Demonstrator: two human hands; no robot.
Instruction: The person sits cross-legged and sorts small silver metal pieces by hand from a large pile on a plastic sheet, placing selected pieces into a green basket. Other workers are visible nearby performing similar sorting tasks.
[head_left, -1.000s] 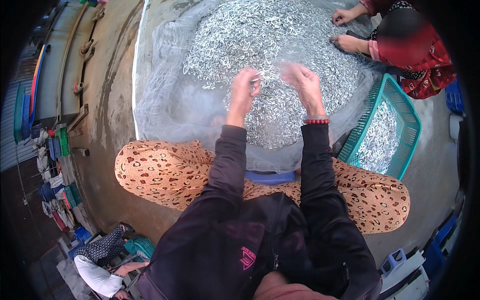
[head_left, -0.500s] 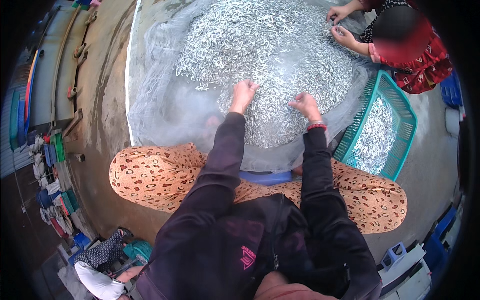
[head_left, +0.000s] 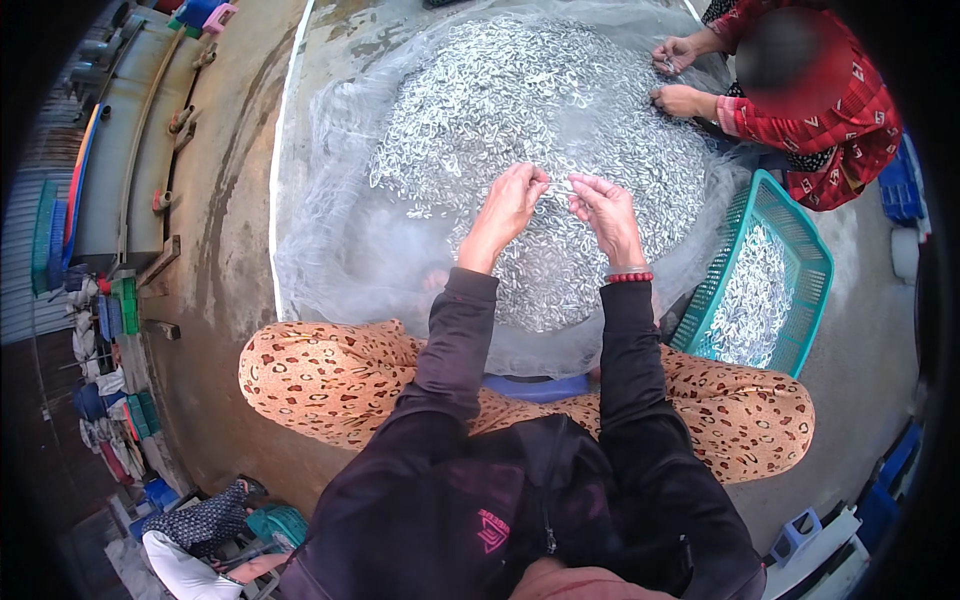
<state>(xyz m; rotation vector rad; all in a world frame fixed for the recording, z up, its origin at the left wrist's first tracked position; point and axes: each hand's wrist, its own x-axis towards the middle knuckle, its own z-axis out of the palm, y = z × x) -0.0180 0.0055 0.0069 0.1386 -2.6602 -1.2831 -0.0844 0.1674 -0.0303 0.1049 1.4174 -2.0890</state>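
A wide heap of small silvery fish (head_left: 520, 90) lies on a pale mesh net (head_left: 330, 220) in front of my crossed legs. Over the heap's near half, my left hand (head_left: 512, 205) and my right hand (head_left: 608, 210) face each other, fingertips pinched and a short gap apart. A thin whitish sliver, which looks like one small fish (head_left: 560, 188), spans the gap between the two pinches. A red bead bracelet is on my right wrist. Beside my right knee a green plastic basket (head_left: 818, 290) holds more of the same fish.
At the far right a person in red (head_left: 840, 110) has both hands at the heap's edge. Another person (head_left: 200, 530) sits low at the left behind me, by a green basket (head_left: 275, 525). Wooden rails (head_left: 135, 160) run along the left; blue crates (head_left: 900, 185) stand right.
My hands have come closer together, the thin sliver now showing between them. The other person's hands have shifted slightly at the heap's edge. The whole view has tilted a little.
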